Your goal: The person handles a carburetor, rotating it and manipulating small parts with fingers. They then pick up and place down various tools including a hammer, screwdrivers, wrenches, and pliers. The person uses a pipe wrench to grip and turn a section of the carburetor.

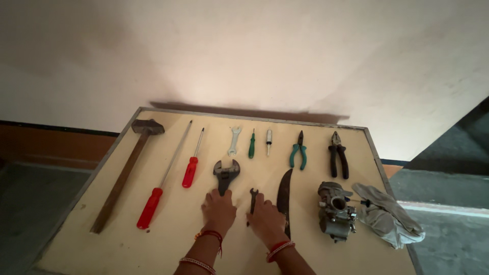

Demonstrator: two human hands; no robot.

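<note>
The left hand (219, 210) is laid flat, fingers spread, on the handle of the adjustable wrench (225, 174); the right hand (266, 220) is pressed flat beside the small dark spanner (252, 200). Bare room is left on the desk (153, 254) along its near edge. Two red screwdrivers (170, 179), two pliers (318, 153) and one hammer (127, 173) are counted

the scene is dimly lit overall, with a warm pool of light thrown on the wall (244, 56) at twelve o'clock. a soft shadow is cast behind the table (168, 239). corners are darkened, edges slightly bowed; no glare, focus held.
</note>
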